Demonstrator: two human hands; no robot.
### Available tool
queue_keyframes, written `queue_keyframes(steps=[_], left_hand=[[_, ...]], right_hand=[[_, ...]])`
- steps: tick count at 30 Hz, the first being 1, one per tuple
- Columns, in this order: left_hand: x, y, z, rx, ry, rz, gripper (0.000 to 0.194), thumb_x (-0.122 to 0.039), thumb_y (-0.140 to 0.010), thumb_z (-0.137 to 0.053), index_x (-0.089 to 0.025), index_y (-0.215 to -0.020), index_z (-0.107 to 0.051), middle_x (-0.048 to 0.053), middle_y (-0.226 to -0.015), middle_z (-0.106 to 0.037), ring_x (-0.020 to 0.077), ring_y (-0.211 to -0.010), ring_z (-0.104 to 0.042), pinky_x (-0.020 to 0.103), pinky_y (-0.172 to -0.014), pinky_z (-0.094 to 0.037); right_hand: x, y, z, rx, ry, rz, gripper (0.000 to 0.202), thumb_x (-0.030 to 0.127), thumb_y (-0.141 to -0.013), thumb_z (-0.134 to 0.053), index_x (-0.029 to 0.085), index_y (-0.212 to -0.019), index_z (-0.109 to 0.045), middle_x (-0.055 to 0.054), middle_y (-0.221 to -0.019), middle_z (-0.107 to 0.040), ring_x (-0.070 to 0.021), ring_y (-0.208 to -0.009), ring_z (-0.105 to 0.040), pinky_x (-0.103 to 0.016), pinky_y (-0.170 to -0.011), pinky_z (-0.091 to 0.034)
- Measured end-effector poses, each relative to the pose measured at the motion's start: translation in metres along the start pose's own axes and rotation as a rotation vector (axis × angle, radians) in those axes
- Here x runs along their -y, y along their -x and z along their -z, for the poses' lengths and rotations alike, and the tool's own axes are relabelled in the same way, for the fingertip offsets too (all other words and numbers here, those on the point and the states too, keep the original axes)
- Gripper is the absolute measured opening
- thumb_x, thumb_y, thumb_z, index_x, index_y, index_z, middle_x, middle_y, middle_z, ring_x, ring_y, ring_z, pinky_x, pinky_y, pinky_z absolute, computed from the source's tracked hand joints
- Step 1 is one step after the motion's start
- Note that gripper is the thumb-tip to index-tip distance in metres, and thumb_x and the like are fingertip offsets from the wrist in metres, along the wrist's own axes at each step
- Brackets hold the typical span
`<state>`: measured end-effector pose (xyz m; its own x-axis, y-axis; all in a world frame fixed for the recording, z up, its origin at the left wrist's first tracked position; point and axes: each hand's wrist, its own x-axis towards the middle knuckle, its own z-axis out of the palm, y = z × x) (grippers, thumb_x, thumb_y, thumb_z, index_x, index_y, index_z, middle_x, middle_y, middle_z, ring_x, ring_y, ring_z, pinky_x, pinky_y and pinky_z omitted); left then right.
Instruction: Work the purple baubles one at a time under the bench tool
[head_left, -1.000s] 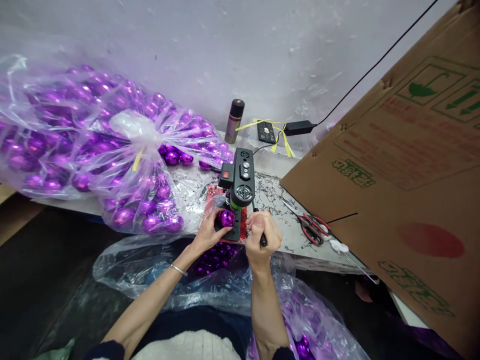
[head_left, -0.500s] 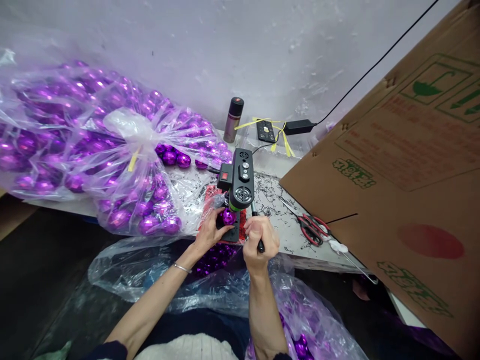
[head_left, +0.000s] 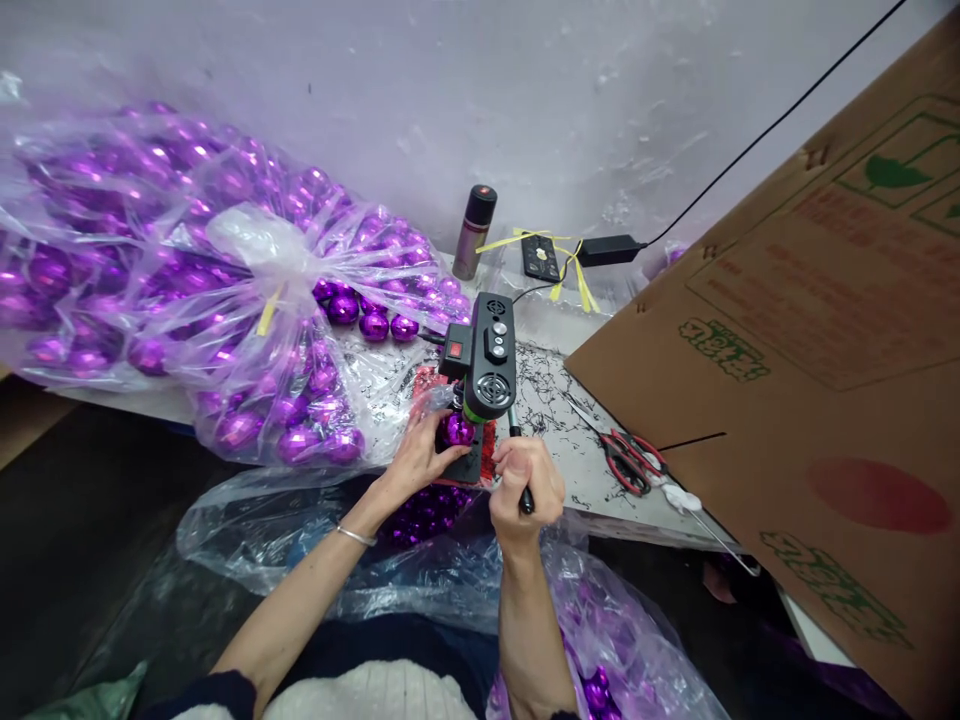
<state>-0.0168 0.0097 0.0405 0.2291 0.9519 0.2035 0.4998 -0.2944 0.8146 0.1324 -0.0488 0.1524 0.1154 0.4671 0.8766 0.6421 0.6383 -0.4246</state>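
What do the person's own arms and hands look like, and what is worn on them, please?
The left hand and right hand are ungloved. A thin, silver-coloured bangle circles the left wrist; none shows on the right. Dark navy sleeves leave both forearms uncovered.

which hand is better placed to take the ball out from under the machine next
Likely the left hand: its fingers are at the purple ball, while the right hand grips the lever.
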Motion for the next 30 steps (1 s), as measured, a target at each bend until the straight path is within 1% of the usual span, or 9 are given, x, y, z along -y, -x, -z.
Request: queue_keyframes(steps=[3,7,9,13,16,19,23,27,30], left_hand=[[-0.001,-0.002,0.000,0.012,0.014,0.041,0.060,-0.052,-0.086,-0.085,-0.021,-0.132,-0.065,0.013,-0.124,-0.075,0.0371,-0.124,-0.070,0.053,-0.111,-0.057],[0.000,0.000,-0.002,-0.020,0.082,0.093,0.062,-0.055,-0.086,-0.084,-0.021,-0.135,-0.066,0.014,-0.130,-0.075,0.0366,-0.130,-0.069,0.052,-0.113,-0.056],[0.002,0.001,-0.003,-0.034,0.175,0.135,0.060,-0.054,-0.089,-0.082,-0.021,-0.137,-0.067,0.014,-0.135,-0.075,0.0349,-0.131,-0.069,0.052,-0.115,-0.054],[0.006,-0.002,0.003,-0.084,0.459,0.303,0.064,-0.060,-0.092,-0.073,-0.019,-0.140,-0.069,0.014,-0.137,-0.077,0.0324,-0.131,-0.071,0.050,-0.117,-0.053],[0.008,-0.004,0.009,-0.064,0.555,0.369,0.068,-0.066,-0.092,-0.070,-0.018,-0.140,-0.070,0.012,-0.138,-0.077,0.0312,-0.133,-0.070,0.046,-0.117,-0.053],[0.007,-0.005,0.009,-0.072,0.503,0.350,0.064,-0.063,-0.091,-0.073,-0.020,-0.138,-0.072,0.011,-0.140,-0.076,0.0306,-0.135,-0.069,0.046,-0.118,-0.053],[0.006,-0.004,0.001,-0.059,0.378,0.271,0.056,-0.056,-0.093,-0.073,-0.021,-0.137,-0.072,0.010,-0.138,-0.077,0.0302,-0.133,-0.070,0.046,-0.118,-0.053],[0.007,0.001,0.000,-0.030,0.158,0.089,0.059,-0.053,-0.090,-0.079,-0.020,-0.138,-0.069,0.015,-0.139,-0.075,0.0353,-0.134,-0.069,0.054,-0.121,-0.050],[0.007,0.006,0.003,-0.022,0.024,-0.027,0.058,-0.052,-0.093,-0.078,-0.020,-0.140,-0.066,0.017,-0.139,-0.074,0.0365,-0.134,-0.068,0.056,-0.120,-0.050]], right_hand=[[-0.001,0.002,0.001,0.005,0.003,-0.005,0.027,0.010,-0.103,-0.048,0.024,-0.080,-0.053,0.003,-0.069,-0.059,-0.0125,-0.063,-0.059,-0.027,-0.059,-0.045],[-0.002,0.003,0.002,0.010,0.004,-0.008,0.028,0.011,-0.102,-0.049,0.024,-0.079,-0.055,0.002,-0.069,-0.061,-0.0130,-0.063,-0.061,-0.028,-0.058,-0.046],[-0.003,0.003,0.002,0.002,0.007,-0.007,0.028,0.011,-0.102,-0.050,0.024,-0.079,-0.055,0.002,-0.068,-0.061,-0.0132,-0.063,-0.061,-0.028,-0.058,-0.046],[-0.003,0.004,0.002,0.003,0.010,-0.007,0.028,0.011,-0.102,-0.049,0.024,-0.079,-0.054,0.002,-0.069,-0.060,-0.0128,-0.062,-0.060,-0.028,-0.058,-0.045],[-0.003,0.004,0.001,0.005,0.018,-0.007,0.028,0.010,-0.103,-0.049,0.024,-0.079,-0.053,0.002,-0.069,-0.059,-0.0127,-0.062,-0.059,-0.028,-0.059,-0.044],[-0.003,0.004,0.001,0.004,0.016,-0.008,0.027,0.009,-0.103,-0.048,0.024,-0.080,-0.052,0.003,-0.069,-0.058,-0.0123,-0.063,-0.059,-0.028,-0.059,-0.044],[-0.002,0.002,0.001,0.007,0.004,-0.002,0.027,0.009,-0.103,-0.048,0.024,-0.080,-0.052,0.003,-0.069,-0.058,-0.0122,-0.063,-0.060,-0.027,-0.060,-0.044],[-0.001,0.001,0.002,0.013,0.008,-0.004,0.027,0.008,-0.103,-0.047,0.024,-0.081,-0.052,0.003,-0.069,-0.058,-0.0123,-0.064,-0.059,-0.027,-0.060,-0.044],[-0.001,0.001,0.002,0.016,0.005,-0.001,0.027,0.008,-0.103,-0.048,0.024,-0.081,-0.052,0.003,-0.069,-0.058,-0.0123,-0.064,-0.059,-0.026,-0.061,-0.044]])
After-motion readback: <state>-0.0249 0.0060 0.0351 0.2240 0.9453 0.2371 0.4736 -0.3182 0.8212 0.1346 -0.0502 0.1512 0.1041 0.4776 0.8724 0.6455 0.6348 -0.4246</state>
